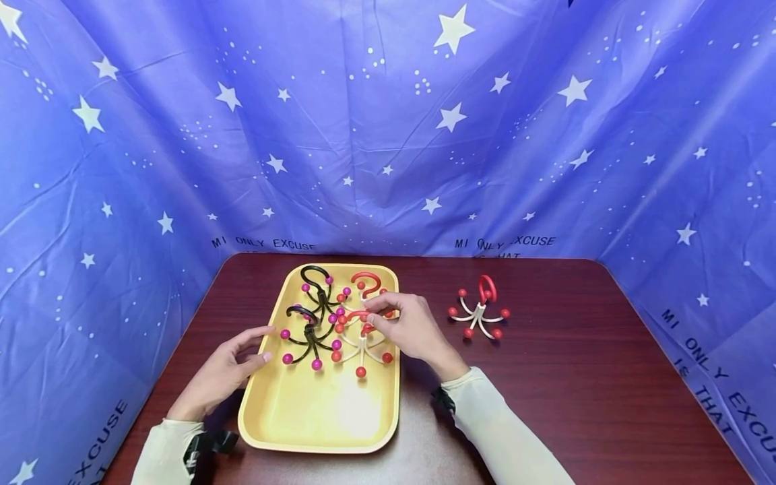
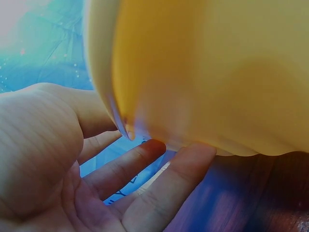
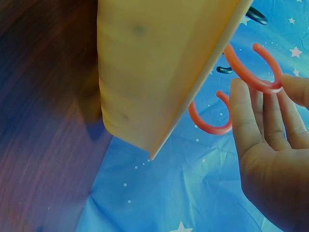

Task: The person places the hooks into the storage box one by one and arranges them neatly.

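Note:
My left hand (image 1: 224,374) rests its fingertips against the left rim of a yellow tray (image 1: 303,421); in the left wrist view, loosely bent fingers (image 2: 178,181) touch the tray's outer wall. At the tray's right side, my right hand (image 1: 415,330) pinches the red top hook (image 3: 253,79) of the nearer white multi-arm hook hanger (image 1: 362,347), which has red ball tips. Just behind it is a matching red-and-white hanger (image 1: 366,283), partly hidden by that hand. Two black hangers with magenta balls, a nearer one (image 1: 311,333) and a farther one (image 1: 322,296), stand in the tray's left half.
Another red-and-white hanger (image 1: 479,313) stands on the dark wooden table (image 1: 564,377), right of the tray. Blue star-printed cloth (image 1: 388,135) hangs behind the table and along both sides.

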{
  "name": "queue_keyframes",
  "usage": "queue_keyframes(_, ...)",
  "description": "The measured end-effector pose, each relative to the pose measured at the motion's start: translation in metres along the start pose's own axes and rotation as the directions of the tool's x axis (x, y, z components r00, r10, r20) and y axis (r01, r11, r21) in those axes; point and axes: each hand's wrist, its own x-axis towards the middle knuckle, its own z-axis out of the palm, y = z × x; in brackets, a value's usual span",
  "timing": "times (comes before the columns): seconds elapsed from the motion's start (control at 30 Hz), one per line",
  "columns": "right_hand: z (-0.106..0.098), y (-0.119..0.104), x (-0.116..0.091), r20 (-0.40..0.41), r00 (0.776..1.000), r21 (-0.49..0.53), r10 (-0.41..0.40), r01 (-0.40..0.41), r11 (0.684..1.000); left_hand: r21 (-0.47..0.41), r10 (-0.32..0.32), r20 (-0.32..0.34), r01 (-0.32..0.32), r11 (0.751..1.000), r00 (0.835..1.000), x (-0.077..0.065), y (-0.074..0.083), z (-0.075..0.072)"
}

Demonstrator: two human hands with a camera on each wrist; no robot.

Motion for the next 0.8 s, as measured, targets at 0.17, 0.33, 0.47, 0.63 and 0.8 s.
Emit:
queue_keyframes(0.17, -0.003, -0.002, 0.000, -0.011, 1.000, -0.021, -0.016, 0.015, 1.000, 0.007, 0.003, -0.004, -0.003, 1.000, 1.000, 0.000, 0.000, 0.000)
queue_keyframes(0.33, -0.008, -0.007, 0.000, -0.024, 1.000, 0.011, -0.014, 0.015, 1.000, 0.014, -0.001, -0.007, 0.001, 1.000, 1.000, 0.000, -0.001, 0.000)
queue_keyframes(0.47, -0.012, -0.009, 0.000, -0.031, 1.000, 0.041, 0.005, -0.003, 0.999, 0.007, -0.003, -0.005, 0.003, 1.000, 1.000, 0.000, -0.001, 0.000)
queue_keyframes(0.63, -0.016, -0.010, 0.000, -0.038, 0.999, 0.051, 0.020, -0.018, 0.999, -0.002, -0.002, -0.001, 0.002, 1.000, 1.000, 0.000, -0.001, 0.000)
queue_keyframes(0.8, -0.021, -0.011, -0.001, -0.040, 0.999, 0.064, 0.009, -0.006, 0.998, 0.004, -0.003, -0.001, 0.003, 1.000, 1.000, 0.001, -0.002, 0.000)
